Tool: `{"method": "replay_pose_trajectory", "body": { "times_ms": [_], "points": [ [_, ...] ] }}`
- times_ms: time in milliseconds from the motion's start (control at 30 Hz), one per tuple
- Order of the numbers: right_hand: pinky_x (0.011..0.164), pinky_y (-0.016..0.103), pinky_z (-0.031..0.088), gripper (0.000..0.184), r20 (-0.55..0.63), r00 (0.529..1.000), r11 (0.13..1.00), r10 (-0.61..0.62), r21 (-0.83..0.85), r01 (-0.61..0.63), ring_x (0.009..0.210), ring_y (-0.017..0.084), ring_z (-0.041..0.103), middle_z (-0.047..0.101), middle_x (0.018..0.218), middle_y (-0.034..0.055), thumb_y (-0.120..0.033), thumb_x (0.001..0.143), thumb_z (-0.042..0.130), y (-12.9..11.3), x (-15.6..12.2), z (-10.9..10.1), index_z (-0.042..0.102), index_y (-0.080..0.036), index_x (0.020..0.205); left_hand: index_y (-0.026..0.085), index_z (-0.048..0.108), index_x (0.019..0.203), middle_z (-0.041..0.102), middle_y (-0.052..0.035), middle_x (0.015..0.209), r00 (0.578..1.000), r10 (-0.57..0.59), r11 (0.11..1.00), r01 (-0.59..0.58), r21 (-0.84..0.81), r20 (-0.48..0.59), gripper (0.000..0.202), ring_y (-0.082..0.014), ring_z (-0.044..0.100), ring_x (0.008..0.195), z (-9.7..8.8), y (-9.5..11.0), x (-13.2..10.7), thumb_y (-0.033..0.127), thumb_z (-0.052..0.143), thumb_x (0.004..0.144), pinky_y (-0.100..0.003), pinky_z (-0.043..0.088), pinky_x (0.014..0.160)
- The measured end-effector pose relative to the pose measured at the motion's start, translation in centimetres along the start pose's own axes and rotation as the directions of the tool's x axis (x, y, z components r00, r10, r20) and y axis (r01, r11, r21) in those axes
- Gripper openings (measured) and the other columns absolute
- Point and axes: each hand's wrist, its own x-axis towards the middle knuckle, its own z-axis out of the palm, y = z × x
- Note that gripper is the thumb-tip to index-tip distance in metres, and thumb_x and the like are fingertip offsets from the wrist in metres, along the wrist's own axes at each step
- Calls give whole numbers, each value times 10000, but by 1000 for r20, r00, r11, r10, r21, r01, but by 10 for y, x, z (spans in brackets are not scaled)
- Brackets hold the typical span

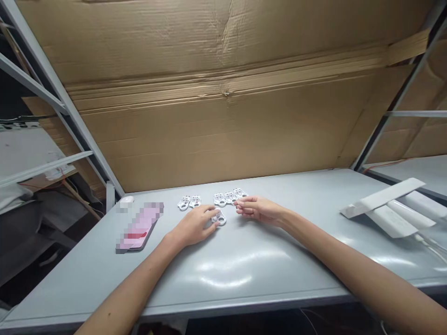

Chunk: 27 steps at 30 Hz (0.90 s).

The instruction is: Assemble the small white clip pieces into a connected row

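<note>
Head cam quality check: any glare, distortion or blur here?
Head view: broad glare on the grey tabletop below the hands; wide-angle distortion makes the metal shelf upright lean sharply; the flat object is pixelated out; the small white parts look soft, with fine detail hard to read.
</note>
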Motion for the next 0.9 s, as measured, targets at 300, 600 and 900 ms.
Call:
{"method": "replay_pose_trajectory", "body": {
  "times_ms": [300,600,900],
  "points": [
    [1031,375,456,250,-17,997,995,-70,-71,68,1073,221,643,680,1197,62,-429,791,752,0,2,1,722,-236,948,216,614,1239,612,-116,1228,1000,-5,1000,5,3,-27,306,-263,606,1034,0,0,0,290,509,961,-392,488,889],
    [978,385,483,273,-29,990,988,-138,-71,136,937,194,680,735,969,36,-333,758,771,-5,-4,12,686,-235,999,218,608,1253,596,-125,1263,1000,-15,1000,16,23,-23,315,-274,588,1082,1,1,0,291,504,965,-435,465,952],
    [988,356,477,241,35,997,995,-75,62,72,930,190,664,722,896,45,-252,797,711,-3,-1,5,727,-208,1033,214,595,1253,595,-124,1263,1000,-13,1000,13,-1,-17,316,-275,591,1075,0,1,1,286,499,960,-412,487,914]
  ]
}}
